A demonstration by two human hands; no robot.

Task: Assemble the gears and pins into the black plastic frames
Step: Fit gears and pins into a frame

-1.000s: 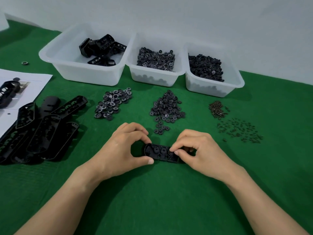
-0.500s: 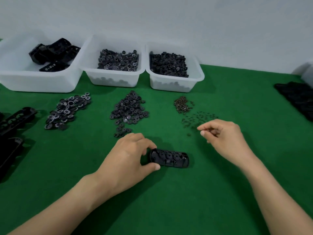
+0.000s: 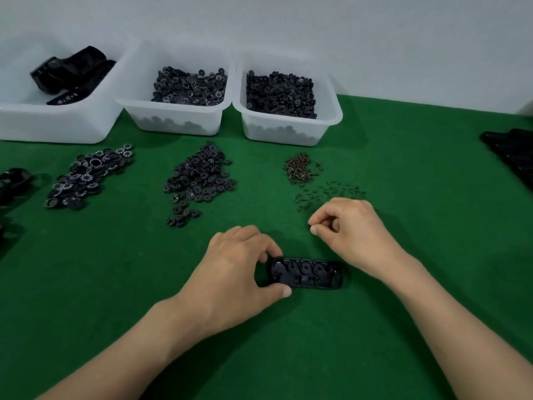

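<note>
Three bins (image 3: 173, 122) stand in a row at bench (image 3: 432, 255) rear. Before them: two gear piles (image 3: 199, 180) left, pins (image 3: 328, 192) right. Frame (image 3: 307, 274) lies nearest, centre.

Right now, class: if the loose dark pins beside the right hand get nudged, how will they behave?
Probably roll or scatter: the dark pins look like tiny loose rods lying on the green cloth. Likely very light, so a brush would shift several. Fiddly too: the right hand seems to pinch just one.
</note>
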